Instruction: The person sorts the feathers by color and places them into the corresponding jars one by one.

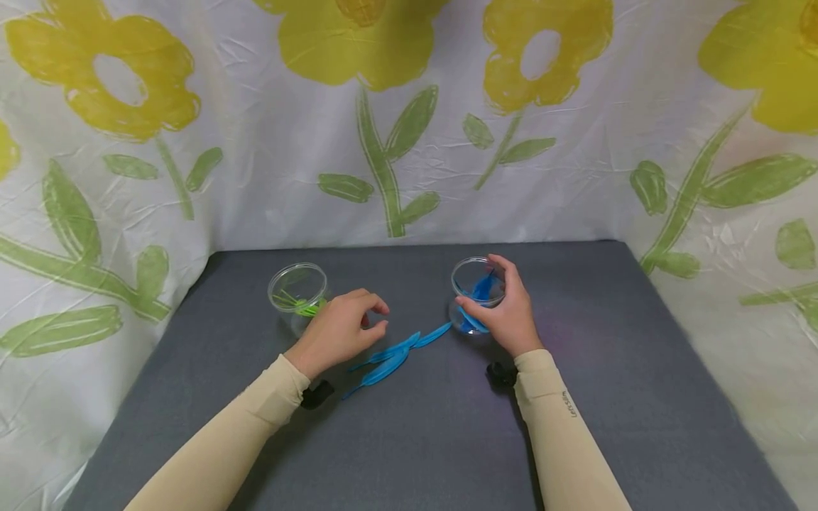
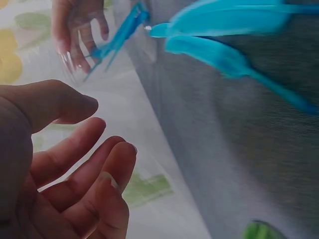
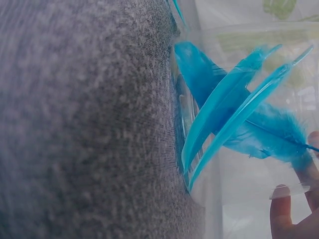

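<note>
At the right of the table, my right hand [image 1: 514, 312] grips a clear plastic cup [image 1: 457, 275] by its side, thumb and fingers around it near the rim. Blue feathers [image 3: 234, 114] lean inside that cup, as the right wrist view shows through its wall. My left hand [image 1: 341, 326] hovers with loosely bent fingers and nothing between them, also plain in the left wrist view. Beside it stands a second clear cup [image 1: 297, 267] holding thin bright green pieces [image 1: 309, 309], too small to identify surely. More blue feathers [image 1: 388, 367] lie on the cloth between the hands.
A dark grey cloth [image 1: 447, 440] covers the table. Behind and at both sides hangs a white curtain [image 1: 268, 156] with yellow flowers. Each wrist carries a small black camera; the right one [image 1: 501, 375] sits just below the right cup.
</note>
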`<state>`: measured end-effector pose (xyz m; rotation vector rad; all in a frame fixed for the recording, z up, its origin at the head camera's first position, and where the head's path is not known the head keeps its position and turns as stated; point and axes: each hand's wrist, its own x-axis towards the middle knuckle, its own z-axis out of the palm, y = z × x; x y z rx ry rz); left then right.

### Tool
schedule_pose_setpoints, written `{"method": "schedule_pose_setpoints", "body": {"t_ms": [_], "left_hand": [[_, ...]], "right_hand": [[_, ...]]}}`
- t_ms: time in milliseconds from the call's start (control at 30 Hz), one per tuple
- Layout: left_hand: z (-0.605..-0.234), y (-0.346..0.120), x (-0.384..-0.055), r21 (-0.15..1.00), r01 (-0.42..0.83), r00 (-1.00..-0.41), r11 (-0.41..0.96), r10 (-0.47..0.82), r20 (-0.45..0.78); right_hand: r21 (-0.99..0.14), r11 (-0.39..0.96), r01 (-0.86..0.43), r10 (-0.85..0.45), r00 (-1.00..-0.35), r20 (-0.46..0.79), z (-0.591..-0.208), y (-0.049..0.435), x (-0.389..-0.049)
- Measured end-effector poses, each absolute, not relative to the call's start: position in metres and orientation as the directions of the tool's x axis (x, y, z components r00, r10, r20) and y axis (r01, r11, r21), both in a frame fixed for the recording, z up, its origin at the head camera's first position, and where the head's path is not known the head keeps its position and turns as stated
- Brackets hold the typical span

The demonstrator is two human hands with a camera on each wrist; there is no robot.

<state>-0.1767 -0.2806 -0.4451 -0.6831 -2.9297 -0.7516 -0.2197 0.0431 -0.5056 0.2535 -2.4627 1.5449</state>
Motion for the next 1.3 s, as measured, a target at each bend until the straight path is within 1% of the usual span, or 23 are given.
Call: {"method": "schedule_pose_setpoints", "body": {"t_ms": [267, 567, 767, 1000, 1300], "left_hand": [[-0.465, -0.308, -0.165, 0.46, 0.363, -0.927, 0.811, 0.366, 0.086], [-0.476, -0.328, -0.147, 0.487, 0.314, -0.94, 0.815, 0.34, 0.038], [-0.482, -0.334, -0.142, 0.476, 0.307, -0.942, 0.824, 0.334, 0.029], [-0.488, -0.337, -0.135, 0.512, 0.27, -0.947, 0.816, 0.321, -0.013], [-0.493, -0.336, -0.135, 0.488, 0.282, -0.945, 0.826, 0.327, -0.007]], "right_hand": [[-0.855, 0.441, -0.272, -0.03, -0.957, 0.289, -0.504, 0.043, -0.221], [-0.86, 0.438, -0.261, -0.027, -0.96, 0.277, -0.504, 0.043, -0.221], [-0.858, 0.439, -0.267, -0.026, -0.958, 0.284, -0.504, 0.043, -0.221], [-0.859, 0.437, -0.268, -0.028, -0.958, 0.284, -0.504, 0.042, -0.219], [-0.851, 0.448, -0.272, -0.029, -0.956, 0.291, -0.505, 0.042, -0.22]]}}
